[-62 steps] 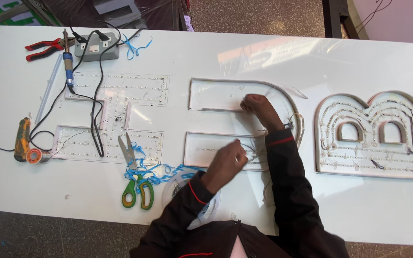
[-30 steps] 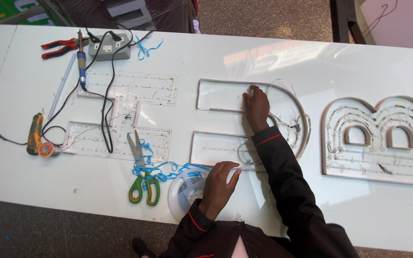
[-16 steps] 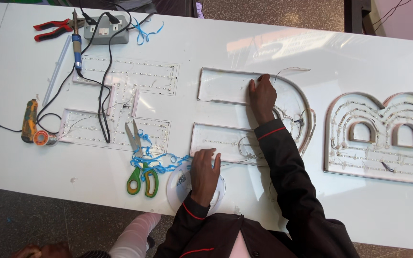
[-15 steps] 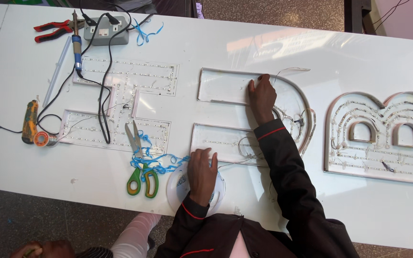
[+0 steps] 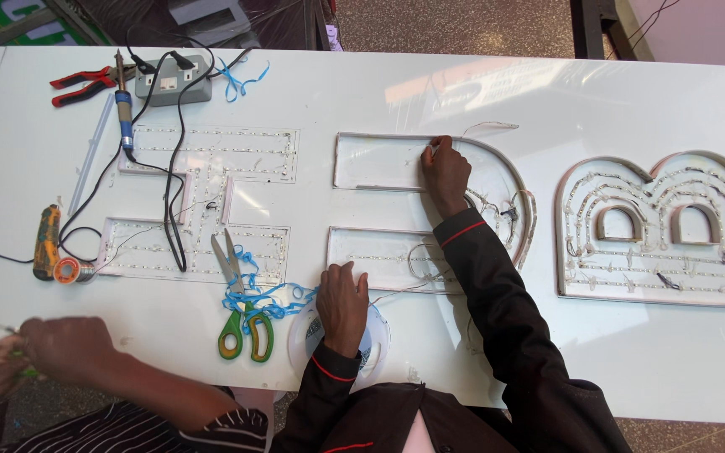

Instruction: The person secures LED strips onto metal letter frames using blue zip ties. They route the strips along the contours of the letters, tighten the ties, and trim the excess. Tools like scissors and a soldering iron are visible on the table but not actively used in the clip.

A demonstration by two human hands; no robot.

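Note:
My left hand [image 5: 342, 300] lies flat on a white plastic reel [image 5: 377, 335] at the near edge of the white table [image 5: 547, 92], fingers pointing toward the near bar of a clear channel letter [image 5: 379, 161]. My right hand [image 5: 445, 172] reaches into the far bar of that letter and pinches a thin light strip [image 5: 484, 127] against its bottom. Loose thin wires [image 5: 430, 252] curl between the two bars near my right sleeve.
Green-handled scissors [image 5: 237, 302] lie on blue ties left of the reel. Another clear letter [image 5: 203, 197], a soldering iron [image 5: 122, 109], a power strip [image 5: 169, 80], red pliers [image 5: 81, 84] and a solder spool [image 5: 69, 270] sit left. A wired letter [image 5: 656, 226] stands right. Another person's hand [image 5: 65, 348] is near left.
My left hand has drawn back from the near letter bar onto the white reel. Another person's arm has come in at the lower left. My right hand stays in the far bar.

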